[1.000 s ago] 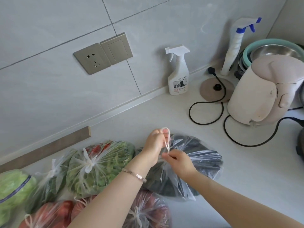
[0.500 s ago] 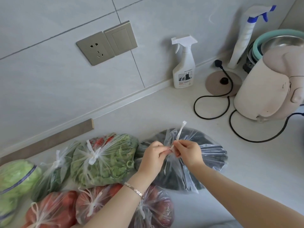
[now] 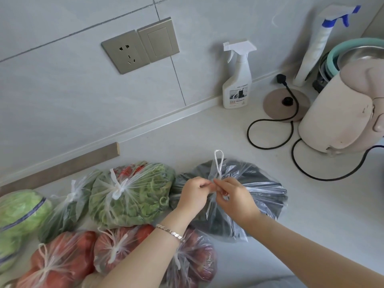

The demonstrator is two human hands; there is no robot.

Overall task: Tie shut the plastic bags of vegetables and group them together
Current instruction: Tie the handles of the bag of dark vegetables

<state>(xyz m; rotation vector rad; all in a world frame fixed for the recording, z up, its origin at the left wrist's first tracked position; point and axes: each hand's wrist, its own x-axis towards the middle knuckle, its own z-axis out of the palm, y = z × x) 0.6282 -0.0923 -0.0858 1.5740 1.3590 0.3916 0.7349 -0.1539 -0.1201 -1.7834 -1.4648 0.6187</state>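
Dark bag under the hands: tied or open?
Dark bag not yet tied. Left hand and right hand pinch its gathered neck; a handle loop stands free above them. No finished knot visible.

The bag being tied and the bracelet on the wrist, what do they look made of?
The clear bag of dark vegetables: thin glossy plastic film, going by its crinkles and glare. The silver-coloured link bracelet: probably polished metal, since its links glint.

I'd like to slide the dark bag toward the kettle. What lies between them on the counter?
Head view: a black cord loops over otherwise bare counter between the dark bag and the kettle.
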